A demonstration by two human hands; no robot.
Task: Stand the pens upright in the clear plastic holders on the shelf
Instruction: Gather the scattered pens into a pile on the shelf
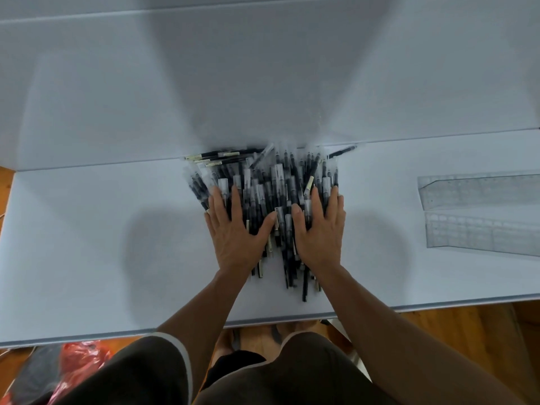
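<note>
Pens (277,173) under flat left hand (236,235) and right hand (321,232), labels (309,182) blurred.

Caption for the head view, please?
Left hand and right hand flat on heaped black pens, clear plastic holders nearby.

Pen pile (271,200): mid-tabletop (87,244), its 12 o'clock edge against the foot of the back panel (263,68)
Left hand (233,232): flat on the pile's 7 o'clock part
Right hand (320,232): flat on the pile's 5 o'clock part, beside the left, pens between the two
Holders: on the tabletop at 3 o'clock from the pile, well apart from it; far holder (479,190) just behind near holder (482,233)
Plastic bag (79,358): on the floor (467,323) at 7 o'clock, before the tabletop's near edge
</note>
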